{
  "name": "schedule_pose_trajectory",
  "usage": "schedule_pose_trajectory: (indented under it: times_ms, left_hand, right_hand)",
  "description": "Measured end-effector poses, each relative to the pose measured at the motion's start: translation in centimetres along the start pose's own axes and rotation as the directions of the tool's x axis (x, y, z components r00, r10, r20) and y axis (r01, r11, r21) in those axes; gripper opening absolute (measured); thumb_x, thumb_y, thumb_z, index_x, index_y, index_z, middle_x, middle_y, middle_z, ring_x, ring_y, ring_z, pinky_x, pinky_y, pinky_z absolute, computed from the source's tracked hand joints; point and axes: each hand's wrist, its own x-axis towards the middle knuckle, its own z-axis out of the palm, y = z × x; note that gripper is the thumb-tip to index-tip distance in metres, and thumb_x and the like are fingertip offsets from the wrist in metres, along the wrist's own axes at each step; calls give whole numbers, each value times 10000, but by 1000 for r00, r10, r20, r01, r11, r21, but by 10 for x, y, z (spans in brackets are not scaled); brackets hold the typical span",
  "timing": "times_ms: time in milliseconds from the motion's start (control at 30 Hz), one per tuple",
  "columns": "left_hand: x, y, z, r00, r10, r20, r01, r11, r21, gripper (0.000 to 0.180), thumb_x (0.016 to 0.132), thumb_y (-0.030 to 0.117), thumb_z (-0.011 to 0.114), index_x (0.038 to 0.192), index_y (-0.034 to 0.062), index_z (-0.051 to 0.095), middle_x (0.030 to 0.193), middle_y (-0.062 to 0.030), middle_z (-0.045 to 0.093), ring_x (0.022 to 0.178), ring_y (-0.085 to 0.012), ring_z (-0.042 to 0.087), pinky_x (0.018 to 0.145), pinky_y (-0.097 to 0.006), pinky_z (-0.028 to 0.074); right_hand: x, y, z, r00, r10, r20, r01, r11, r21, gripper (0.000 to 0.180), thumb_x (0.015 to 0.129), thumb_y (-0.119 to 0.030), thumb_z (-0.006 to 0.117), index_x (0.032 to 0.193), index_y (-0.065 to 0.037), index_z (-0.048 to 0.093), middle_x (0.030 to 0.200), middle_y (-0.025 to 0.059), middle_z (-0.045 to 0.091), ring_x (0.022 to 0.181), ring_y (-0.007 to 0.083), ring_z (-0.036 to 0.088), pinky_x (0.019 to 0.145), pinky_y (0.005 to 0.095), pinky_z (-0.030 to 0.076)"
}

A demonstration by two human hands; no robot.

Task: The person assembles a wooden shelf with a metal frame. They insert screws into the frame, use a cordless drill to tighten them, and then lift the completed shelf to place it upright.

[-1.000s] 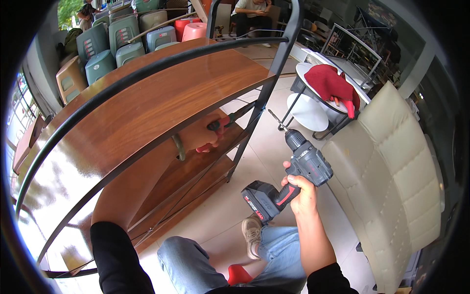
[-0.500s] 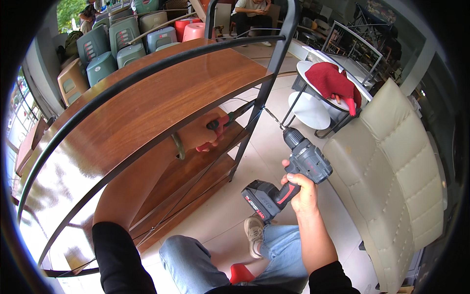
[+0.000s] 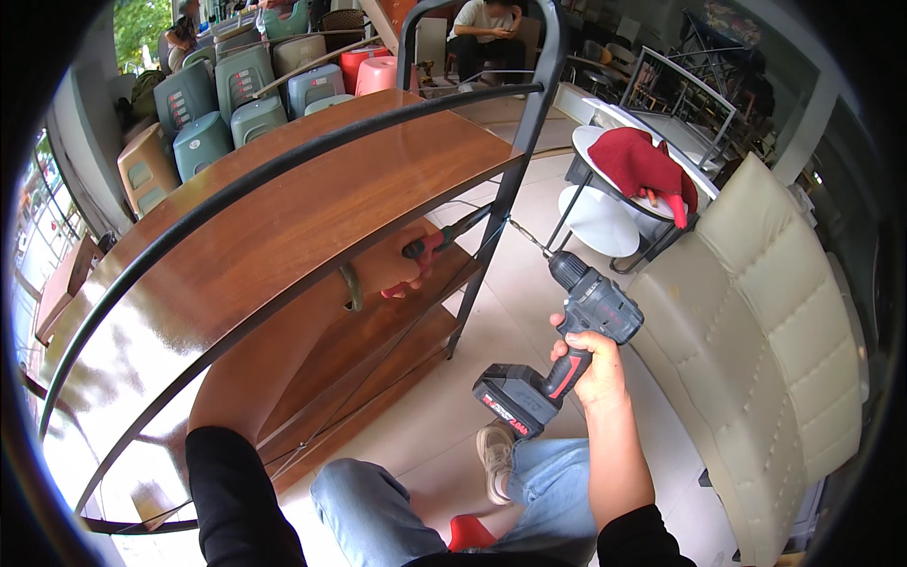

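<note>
My right hand (image 3: pixel 593 370) grips a dark grey cordless drill (image 3: pixel 567 342) with a red trigger and a red-trimmed battery. Its bit points at the black metal upright (image 3: pixel 501 203) of a wooden shelf unit (image 3: pixel 283 217). My left arm reaches under the top board, and my left hand (image 3: pixel 402 265) holds red-handled pliers (image 3: pixel 430 248) against the inner side of that upright. Most of the left forearm is hidden behind the board.
A cream padded sofa (image 3: pixel 765 321) stands close on the right. A round white table (image 3: pixel 605 175) with a red cloth (image 3: pixel 647 165) sits behind the drill. Stacked plastic chairs (image 3: pixel 236 90) fill the back left, and a seated person (image 3: pixel 487 28) is at the back.
The drill has swung up and toward the black upright, its bit now close to the frame. My left hand with the pliers stays at the post.
</note>
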Motion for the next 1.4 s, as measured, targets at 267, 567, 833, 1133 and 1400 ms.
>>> schedule_pose_trajectory:
  times_ms: [267,567,833,1133,1400]
  left_hand:
    - [-2,5,-1,999,-25,-32,29,991,134,374,729,1,472,1103,22,496,851,-90,584,731,-142,581,575,-273,504]
    - [-4,10,0,998,-40,-47,49,973,225,399,736,-24,441,1130,20,486,845,-83,597,692,-142,593,535,-264,501]
    - [-8,18,2,998,-47,-35,55,958,283,415,747,-31,444,1158,22,464,848,-84,585,689,-129,591,504,-249,489]
    - [-7,17,0,999,-52,-9,52,946,319,466,749,-48,440,1210,19,433,891,-99,581,693,-142,598,530,-262,507]
    - [-11,21,3,999,-42,-7,42,932,360,500,747,-69,426,1239,20,412,823,-114,597,654,-147,598,538,-270,504]
  right_hand:
    - [4,-5,-5,995,95,16,-96,994,60,474,665,-34,566,1135,-68,511,938,124,607,596,190,554,591,364,478]
    - [4,-6,-3,998,67,-9,-66,998,20,449,660,-27,564,1106,-50,517,906,124,611,577,192,550,584,367,479]
    - [4,-5,-2,999,40,-14,-40,999,-22,474,659,-20,573,1127,-58,511,910,124,610,581,192,555,585,362,481]
    - [5,-3,-2,1000,23,-14,-24,999,-45,490,656,-12,575,1139,-56,505,920,127,607,582,188,552,602,355,479]
    - [5,-3,1,1000,-1,-31,-1,998,-61,465,657,6,569,1118,-28,514,909,134,606,598,189,553,600,344,476]
